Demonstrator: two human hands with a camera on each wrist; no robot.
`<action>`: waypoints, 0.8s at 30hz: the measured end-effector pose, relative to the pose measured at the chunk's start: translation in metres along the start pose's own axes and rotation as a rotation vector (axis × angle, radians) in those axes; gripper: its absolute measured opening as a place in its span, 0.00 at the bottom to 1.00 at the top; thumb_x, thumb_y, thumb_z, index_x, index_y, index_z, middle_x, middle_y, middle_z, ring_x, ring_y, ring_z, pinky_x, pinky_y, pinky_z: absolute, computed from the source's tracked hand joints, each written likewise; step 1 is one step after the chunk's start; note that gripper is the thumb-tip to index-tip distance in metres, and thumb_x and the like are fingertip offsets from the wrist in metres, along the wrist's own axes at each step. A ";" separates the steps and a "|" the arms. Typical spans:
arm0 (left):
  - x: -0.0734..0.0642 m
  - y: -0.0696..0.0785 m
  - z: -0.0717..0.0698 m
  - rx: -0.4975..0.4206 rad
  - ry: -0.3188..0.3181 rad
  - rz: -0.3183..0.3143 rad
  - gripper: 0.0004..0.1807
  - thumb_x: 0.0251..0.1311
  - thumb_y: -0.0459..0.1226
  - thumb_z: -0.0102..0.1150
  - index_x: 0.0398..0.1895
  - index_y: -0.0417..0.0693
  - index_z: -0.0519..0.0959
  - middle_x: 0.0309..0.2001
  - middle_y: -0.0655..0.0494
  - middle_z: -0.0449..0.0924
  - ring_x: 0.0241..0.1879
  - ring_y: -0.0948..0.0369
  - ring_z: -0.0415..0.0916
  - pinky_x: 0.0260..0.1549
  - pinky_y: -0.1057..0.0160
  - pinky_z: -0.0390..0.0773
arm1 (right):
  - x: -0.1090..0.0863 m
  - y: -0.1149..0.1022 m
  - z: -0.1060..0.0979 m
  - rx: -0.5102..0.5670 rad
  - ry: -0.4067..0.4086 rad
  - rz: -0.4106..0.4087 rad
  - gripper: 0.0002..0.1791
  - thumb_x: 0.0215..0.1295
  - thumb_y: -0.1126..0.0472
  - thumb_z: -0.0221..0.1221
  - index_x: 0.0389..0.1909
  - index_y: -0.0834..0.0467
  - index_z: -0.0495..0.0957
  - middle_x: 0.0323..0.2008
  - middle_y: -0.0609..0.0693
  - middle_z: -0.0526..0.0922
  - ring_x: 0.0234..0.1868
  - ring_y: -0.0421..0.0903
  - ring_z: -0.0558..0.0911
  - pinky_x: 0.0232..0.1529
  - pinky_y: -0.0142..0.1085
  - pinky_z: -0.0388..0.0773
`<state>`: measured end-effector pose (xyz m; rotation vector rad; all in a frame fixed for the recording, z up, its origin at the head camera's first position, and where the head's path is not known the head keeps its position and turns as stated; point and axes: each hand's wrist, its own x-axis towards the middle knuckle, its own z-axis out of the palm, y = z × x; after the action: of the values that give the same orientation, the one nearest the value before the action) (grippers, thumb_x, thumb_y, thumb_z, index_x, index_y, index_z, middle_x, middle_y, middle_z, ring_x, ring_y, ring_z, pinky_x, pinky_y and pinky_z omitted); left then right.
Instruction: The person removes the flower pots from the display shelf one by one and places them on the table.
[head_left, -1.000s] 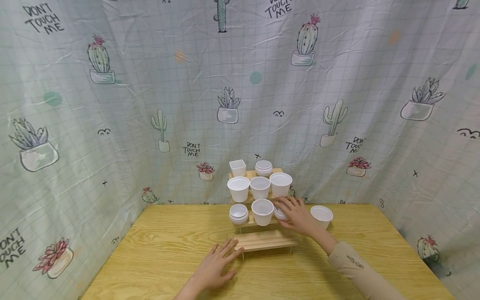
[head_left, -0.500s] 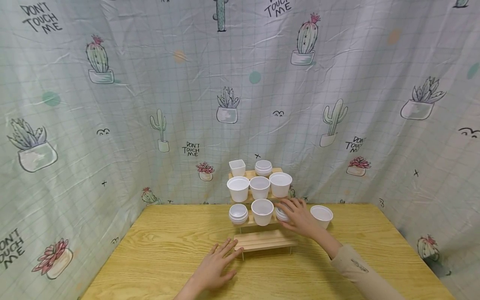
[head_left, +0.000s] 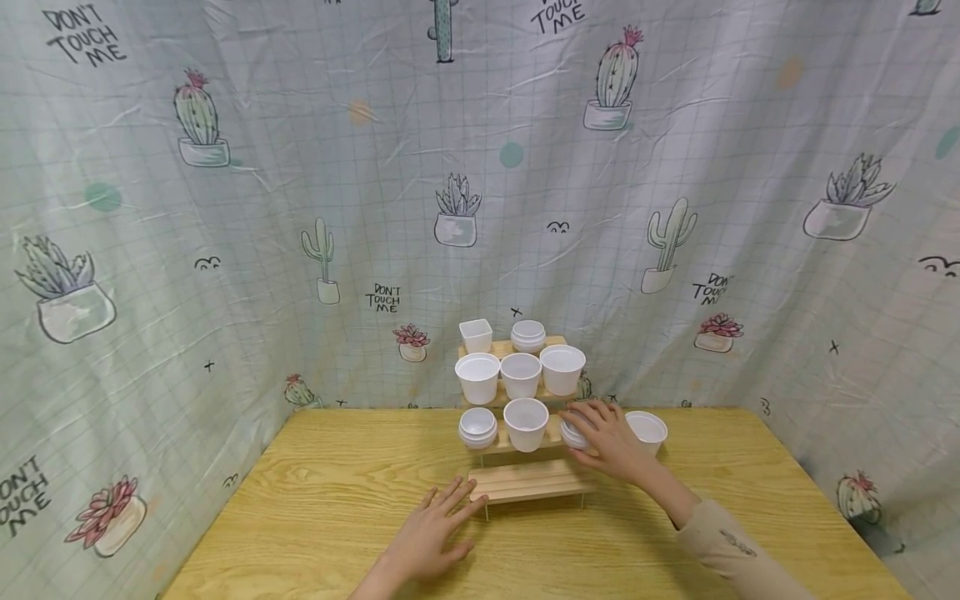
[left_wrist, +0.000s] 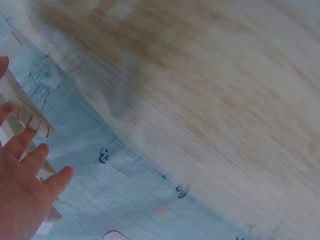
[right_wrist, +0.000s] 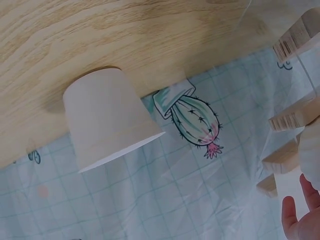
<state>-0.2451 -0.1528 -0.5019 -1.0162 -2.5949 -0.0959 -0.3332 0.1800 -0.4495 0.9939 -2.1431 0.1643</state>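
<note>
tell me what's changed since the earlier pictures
The right hand and the small round white plastic pot it grips have shifted right, widening the gap to the tapered white plastic pot beside them. That pot stayed put, as did the left hand at the lowest step of the pale wooden stand.

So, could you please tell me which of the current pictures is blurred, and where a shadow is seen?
Head view: white pots and left hand fairly sharp, pale shine on the curtain; left wrist view: much of the table blurred and hazy, curtain bluish; right wrist view: the single pot clear, a faint shadow on the table beside it.
</note>
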 end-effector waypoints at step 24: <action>0.001 0.000 -0.001 -0.020 -0.007 -0.018 0.35 0.52 0.50 0.56 0.65 0.60 0.59 0.66 0.50 0.59 0.63 0.48 0.59 0.52 0.41 0.66 | -0.014 -0.001 -0.011 0.001 -0.036 0.026 0.35 0.39 0.53 0.69 0.53 0.54 0.72 0.53 0.54 0.73 0.48 0.52 0.69 0.42 0.49 0.63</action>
<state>-0.2452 -0.1521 -0.5005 -1.0026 -2.6150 -0.1231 -0.3200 0.1922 -0.4511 0.9767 -2.1893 0.1606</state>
